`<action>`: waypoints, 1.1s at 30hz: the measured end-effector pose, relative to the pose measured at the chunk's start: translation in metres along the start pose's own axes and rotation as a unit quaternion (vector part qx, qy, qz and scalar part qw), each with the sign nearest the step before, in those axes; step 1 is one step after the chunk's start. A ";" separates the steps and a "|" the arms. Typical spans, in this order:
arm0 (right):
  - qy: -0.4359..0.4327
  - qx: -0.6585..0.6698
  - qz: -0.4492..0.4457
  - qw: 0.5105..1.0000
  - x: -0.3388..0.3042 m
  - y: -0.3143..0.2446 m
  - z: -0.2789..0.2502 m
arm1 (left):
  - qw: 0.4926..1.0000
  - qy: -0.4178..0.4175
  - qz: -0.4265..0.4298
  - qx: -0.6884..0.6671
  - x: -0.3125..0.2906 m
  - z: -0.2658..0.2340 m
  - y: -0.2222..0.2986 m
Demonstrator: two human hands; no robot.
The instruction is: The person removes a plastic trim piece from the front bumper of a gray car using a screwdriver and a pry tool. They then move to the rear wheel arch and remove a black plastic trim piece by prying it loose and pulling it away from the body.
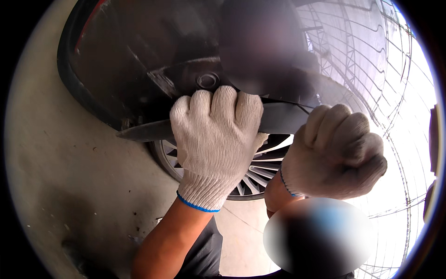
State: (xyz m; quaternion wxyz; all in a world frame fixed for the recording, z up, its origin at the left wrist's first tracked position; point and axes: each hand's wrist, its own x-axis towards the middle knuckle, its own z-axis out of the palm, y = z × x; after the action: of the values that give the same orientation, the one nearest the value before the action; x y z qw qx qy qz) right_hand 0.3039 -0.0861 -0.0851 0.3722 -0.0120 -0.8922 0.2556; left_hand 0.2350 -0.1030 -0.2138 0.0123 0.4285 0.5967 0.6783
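My left hand (216, 135), in a cream knitted glove with a blue cuff edge, curls its fingers over a dark wheel-arch trim (283, 118) on a dark car. The glove hides the middle of the trim. To the right, just beside the far end of this strip, my right hand (332, 151) is closed in a fist. No object shows in it, and its glove is soiled dark grey over the fingers and palm. Below the trim sits a wheel (255, 179) with silver spokes, partly covered by my left hand.
A scuffed dark body panel (125, 56) with a round fitting (207, 81) fills the upper part. Pale concrete floor (93, 186) with dark stains lies on the left. A glossy panel (348, 42) at upper right reflects a roof frame. Blurred patches hide some areas.
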 end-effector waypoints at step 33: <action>0.081 -0.006 0.094 0.992 0.011 -0.008 0.012 | 0.999 -0.020 -0.001 -0.036 -0.005 -0.003 -0.001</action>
State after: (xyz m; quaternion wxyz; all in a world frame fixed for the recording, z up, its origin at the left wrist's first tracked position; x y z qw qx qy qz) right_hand 0.2891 -0.0955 -0.0811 0.4177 -0.1191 -0.8553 0.2825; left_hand 0.2361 -0.1074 -0.2177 0.0406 0.4408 0.5719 0.6906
